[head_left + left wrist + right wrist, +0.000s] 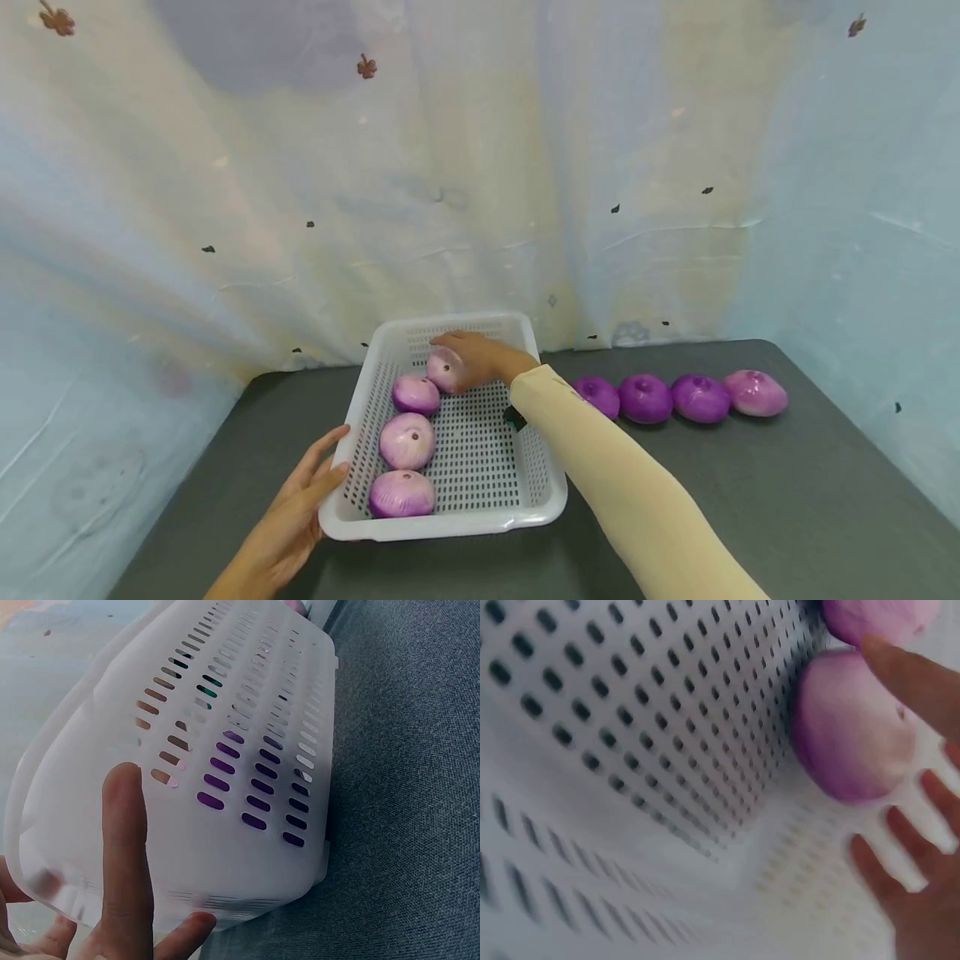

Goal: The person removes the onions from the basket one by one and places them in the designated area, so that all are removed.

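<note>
A white perforated basket (480,518) stands on the dark table, with a row of purple onions along its left side. My left hand (292,504) grips the basket's front left edge, with fingers (124,847) laid against the outer wall. Inside the basket's far part, my right hand (480,360) is beside the farthest onion (444,369). In the right wrist view its fingers are spread around that onion (847,731), one fingertip overlapping it and the others apart from it. Nearer in the row lie a second onion (416,394), a third (407,442) and another onion (401,494).
Right of the basket, several purple onions (645,398) line up on the dark table (712,492), the rightmost onion (756,392) paler; the right sleeve (622,483) partly covers the nearest. A patterned curtain (480,167) hangs behind and at both sides.
</note>
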Demonstrator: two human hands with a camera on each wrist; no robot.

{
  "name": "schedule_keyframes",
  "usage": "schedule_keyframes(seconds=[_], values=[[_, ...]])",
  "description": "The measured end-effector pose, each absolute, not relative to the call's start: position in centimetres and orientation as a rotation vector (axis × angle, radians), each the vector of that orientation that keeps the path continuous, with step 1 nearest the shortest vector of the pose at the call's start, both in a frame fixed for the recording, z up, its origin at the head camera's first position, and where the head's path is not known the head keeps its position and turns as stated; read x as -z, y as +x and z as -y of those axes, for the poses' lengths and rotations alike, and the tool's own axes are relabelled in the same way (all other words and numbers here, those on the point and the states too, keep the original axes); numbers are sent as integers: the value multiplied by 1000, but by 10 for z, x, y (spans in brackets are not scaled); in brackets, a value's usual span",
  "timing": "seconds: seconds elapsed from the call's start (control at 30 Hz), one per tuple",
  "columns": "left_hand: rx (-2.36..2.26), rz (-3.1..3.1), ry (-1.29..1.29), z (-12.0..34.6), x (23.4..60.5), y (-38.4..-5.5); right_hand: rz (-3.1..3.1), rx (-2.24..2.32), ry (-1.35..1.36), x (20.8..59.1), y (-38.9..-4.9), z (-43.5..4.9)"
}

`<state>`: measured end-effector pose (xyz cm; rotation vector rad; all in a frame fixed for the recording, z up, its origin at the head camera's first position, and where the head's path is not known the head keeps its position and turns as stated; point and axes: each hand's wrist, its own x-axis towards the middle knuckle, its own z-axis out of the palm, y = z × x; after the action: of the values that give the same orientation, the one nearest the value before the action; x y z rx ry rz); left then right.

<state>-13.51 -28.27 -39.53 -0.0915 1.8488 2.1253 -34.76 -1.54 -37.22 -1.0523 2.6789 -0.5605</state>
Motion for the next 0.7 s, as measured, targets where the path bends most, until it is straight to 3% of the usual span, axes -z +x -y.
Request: schedule_keyframes(seconds=[0.2, 0.7], values=[[-2141, -1810, -35, 278, 397, -136, -2725, 284, -1076, 377, -341, 21], [-2139, -1831, -51, 275, 399, -137, -2827, 237, -981, 381, -341, 23]])
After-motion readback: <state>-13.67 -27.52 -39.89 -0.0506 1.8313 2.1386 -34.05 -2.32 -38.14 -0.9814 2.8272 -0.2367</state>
